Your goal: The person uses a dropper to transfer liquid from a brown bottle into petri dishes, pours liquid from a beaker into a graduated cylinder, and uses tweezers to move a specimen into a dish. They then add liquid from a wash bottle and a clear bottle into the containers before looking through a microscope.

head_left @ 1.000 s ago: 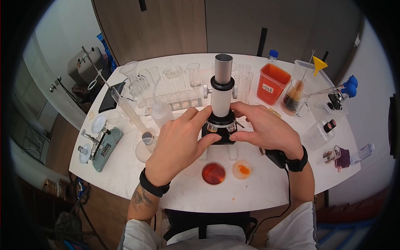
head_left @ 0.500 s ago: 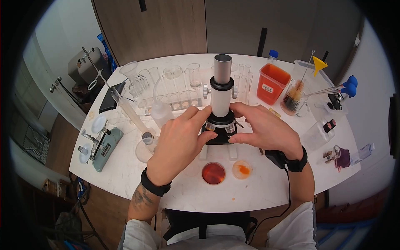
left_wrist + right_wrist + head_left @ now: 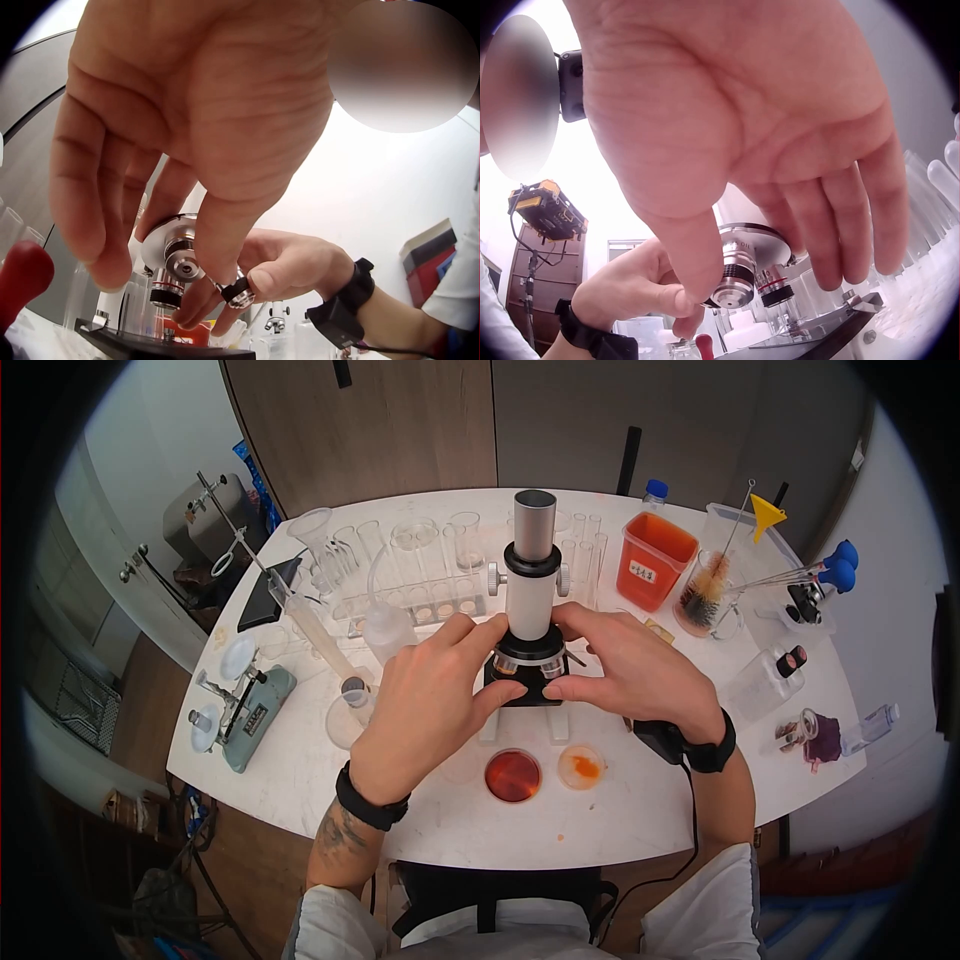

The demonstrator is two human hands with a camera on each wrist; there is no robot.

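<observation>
On the tabletop (image 3: 450, 830), the microscope (image 3: 530, 600) stands upright before me. My left fingers (image 3: 484, 631) and right fingers (image 3: 582, 624) are bent round it from either side, gripping it at the foot of the white tube (image 3: 528, 618); thumbs (image 3: 506, 694) low, by the objectives (image 3: 733, 283). Nearer me: red dish (image 3: 512, 776), orange-stained dish (image 3: 580, 768) just to its right. Balance (image 3: 257, 715) well apart, left.

Microscope (image 3: 530, 585) with satin metal eyepiece tube (image 3: 535, 525), smooth white barrel (image 3: 528, 610) and shiny metal objectives (image 3: 733, 283); smooth white tabletop (image 3: 650, 820), matt wood-grain cabinet (image 3: 390, 440), yellow plastic funnel (image 3: 768, 516).
</observation>
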